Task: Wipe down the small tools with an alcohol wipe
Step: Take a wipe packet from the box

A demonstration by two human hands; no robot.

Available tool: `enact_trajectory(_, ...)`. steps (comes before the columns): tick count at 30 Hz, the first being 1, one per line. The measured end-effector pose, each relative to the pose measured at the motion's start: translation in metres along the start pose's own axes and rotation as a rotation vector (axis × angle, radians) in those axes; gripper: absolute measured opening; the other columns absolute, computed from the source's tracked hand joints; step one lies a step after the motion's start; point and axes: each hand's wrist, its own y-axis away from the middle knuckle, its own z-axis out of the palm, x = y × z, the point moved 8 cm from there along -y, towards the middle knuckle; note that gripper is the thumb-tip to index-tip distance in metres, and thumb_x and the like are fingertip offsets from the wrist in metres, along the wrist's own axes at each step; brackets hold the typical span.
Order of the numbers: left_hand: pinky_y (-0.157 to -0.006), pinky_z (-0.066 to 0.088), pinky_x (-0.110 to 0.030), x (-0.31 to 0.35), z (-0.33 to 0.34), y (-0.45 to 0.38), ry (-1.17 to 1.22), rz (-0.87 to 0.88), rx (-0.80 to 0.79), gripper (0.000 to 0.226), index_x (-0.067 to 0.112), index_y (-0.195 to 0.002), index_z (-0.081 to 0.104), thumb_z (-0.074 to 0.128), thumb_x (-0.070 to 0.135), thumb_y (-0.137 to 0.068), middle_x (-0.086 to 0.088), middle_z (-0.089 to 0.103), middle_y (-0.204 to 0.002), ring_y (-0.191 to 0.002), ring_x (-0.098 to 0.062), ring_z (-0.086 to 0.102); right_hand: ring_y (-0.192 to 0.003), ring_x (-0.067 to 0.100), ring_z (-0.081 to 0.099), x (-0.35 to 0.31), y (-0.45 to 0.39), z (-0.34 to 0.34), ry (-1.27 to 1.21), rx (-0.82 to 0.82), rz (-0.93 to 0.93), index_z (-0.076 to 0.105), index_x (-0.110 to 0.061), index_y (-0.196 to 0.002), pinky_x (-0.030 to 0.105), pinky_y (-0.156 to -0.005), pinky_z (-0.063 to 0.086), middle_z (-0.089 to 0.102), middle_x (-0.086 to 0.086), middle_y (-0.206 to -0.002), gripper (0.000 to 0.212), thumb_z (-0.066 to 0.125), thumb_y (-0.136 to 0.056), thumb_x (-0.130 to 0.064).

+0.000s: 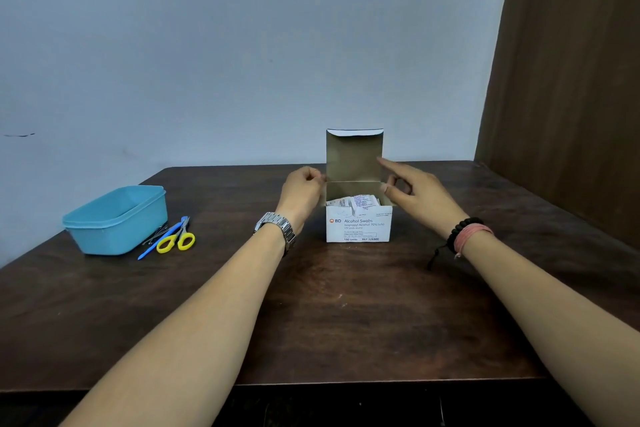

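The small tools lie at the left of the table [346, 305], well apart from both hands: a pair of scissors [178, 237] with yellow handles, a blue stick [161, 241] lying alongside them, and some thin metal pieces [156, 234] tucked against the side of a blue tub [116, 218], too small to tell what they are. The scissors and the stick rest just beside the tub, on its right. Near the middle of the table stands a white box of alcohol swabs [358, 227], its lid [354, 154] standing upright at the back. White packets [356, 202] show inside the open top, packed loosely. The left hand [301, 192] is at the left side of the box near the hinge of the lid, its fingers curled in; whether they pinch the edge of the box or just sit against it cannot be told. The right hand [415, 192] hovers at the right side of the box with its fingers spread and loose, the forefinger reaching toward the right edge of the lid, holding nothing. A metal watch [277, 227] sits on the left wrist, and a dark bead bracelet [460, 232] with a pink band [472, 234] on the right wrist. A pale wall [242, 45] rises behind the table, with a brown panel [571, 80] at the right.
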Motion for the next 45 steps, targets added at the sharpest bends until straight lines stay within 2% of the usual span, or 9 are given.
enact_trajectory(4, -0.037, 0.028, -0.01, 0.008, 0.006, 0.01, -0.008, -0.009, -0.084, 0.036, 0.009, -0.099, 0.071, 0.037, 0.0, -0.094, 0.01, 0.04, -0.037, -0.03, -0.001, 0.031, -0.078, 0.005, 0.045, 0.005, -0.004, 0.005, 0.155, -0.019, 0.02, 0.075, -0.025, -0.1, 0.027, -0.073, 0.034, 0.051, -0.014, -0.084, 0.021, 0.055, -0.094, -0.026)
enact_trajectory(10, -0.037, 0.027, -0.006, 0.026, 0.012, 0.019, 0.038, 0.048, -0.132, 0.046, 0.003, -0.12, 0.065, 0.032, -0.007, -0.09, 0.014, 0.036, -0.033, -0.029, -0.002, 0.031, -0.102, 0.016, 0.05, 0.005, -0.005, -0.001, 0.293, -0.016, 0.106, 0.073, -0.03, -0.103, 0.032, -0.088, 0.03, 0.056, -0.007, -0.101, 0.024, 0.054, -0.089, -0.028)
enact_trajectory(18, -0.048, 0.032, -0.009, 0.036, 0.02, 0.016, 0.013, 0.211, -0.179, 0.046, 0.007, -0.122, 0.065, 0.034, -0.005, -0.09, 0.015, 0.048, -0.05, -0.044, -0.002, 0.04, -0.125, 0.018, 0.034, 0.006, -0.003, -0.001, 0.391, -0.05, 0.224, 0.072, -0.029, -0.106, 0.034, -0.092, 0.022, 0.046, -0.005, -0.133, 0.025, 0.058, -0.087, -0.039)
enact_trajectory(26, -0.051, 0.033, -0.008, 0.035, 0.017, 0.015, 0.025, 0.208, -0.153, 0.045, 0.008, -0.122, 0.066, 0.036, -0.004, -0.091, -0.035, 0.054, -0.085, -0.05, -0.005, 0.048, -0.128, 0.019, 0.036, 0.005, 0.0, -0.003, 0.245, -0.049, 0.282, 0.07, -0.026, -0.082, 0.034, -0.088, 0.019, 0.049, -0.007, -0.132, 0.009, 0.071, -0.079, -0.034)
enact_trajectory(29, -0.055, 0.034, -0.012, 0.033, 0.017, 0.013, 0.038, 0.204, -0.156, 0.045, 0.012, -0.121, 0.067, 0.037, -0.002, -0.091, -0.033, 0.058, -0.097, -0.056, -0.012, 0.05, -0.128, 0.018, 0.038, 0.006, -0.001, -0.003, 0.211, -0.041, 0.286, 0.068, -0.031, -0.075, 0.036, -0.092, 0.021, 0.05, -0.008, -0.132, 0.007, 0.073, -0.078, -0.035)
enact_trajectory(32, -0.059, 0.039, -0.014, 0.026, 0.02, 0.009, 0.041, 0.172, -0.174, 0.046, 0.014, -0.122, 0.066, 0.036, -0.001, -0.091, -0.005, 0.059, -0.084, -0.069, -0.008, 0.049, -0.114, 0.013, 0.051, 0.009, -0.004, -0.007, 0.059, 0.008, 0.271, 0.064, -0.033, -0.066, 0.043, -0.103, 0.034, 0.058, -0.012, -0.116, 0.013, 0.072, -0.076, -0.037)
enact_trajectory(36, -0.053, 0.038, -0.004, 0.023, 0.017, 0.009, 0.023, 0.139, -0.171, 0.044, 0.011, -0.124, 0.065, 0.036, -0.001, -0.092, -0.002, 0.067, -0.102, -0.065, 0.003, 0.053, -0.086, 0.007, 0.063, 0.004, -0.005, -0.024, -0.217, 0.216, 0.232, 0.063, -0.02, -0.08, 0.024, -0.077, 0.047, 0.068, -0.006, -0.093, 0.006, 0.066, -0.085, -0.02)
enact_trajectory(41, -0.106, 0.044, -0.036, 0.012, 0.015, 0.006, 0.065, 0.076, -0.17, 0.044, 0.015, -0.131, 0.058, 0.039, 0.007, -0.093, -0.002, 0.06, -0.132, -0.121, -0.017, 0.056, -0.046, 0.002, 0.041, 0.016, 0.004, -0.059, -0.42, 0.556, 0.211, 0.056, -0.013, -0.089, 0.018, -0.049, 0.033, 0.052, -0.011, -0.051, 0.008, 0.055, -0.086, -0.006)
enact_trajectory(45, -0.093, 0.049, -0.034, 0.003, 0.014, 0.004, 0.252, -0.028, -0.135, 0.039, 0.019, -0.138, 0.043, 0.035, 0.017, -0.099, -0.002, 0.064, -0.12, -0.104, -0.015, 0.062, -0.045, 0.007, 0.039, 0.044, 0.01, -0.069, -0.257, 0.575, 0.325, 0.063, -0.017, -0.081, 0.02, -0.049, 0.032, 0.05, -0.003, -0.058, 0.025, 0.043, -0.085, -0.002)
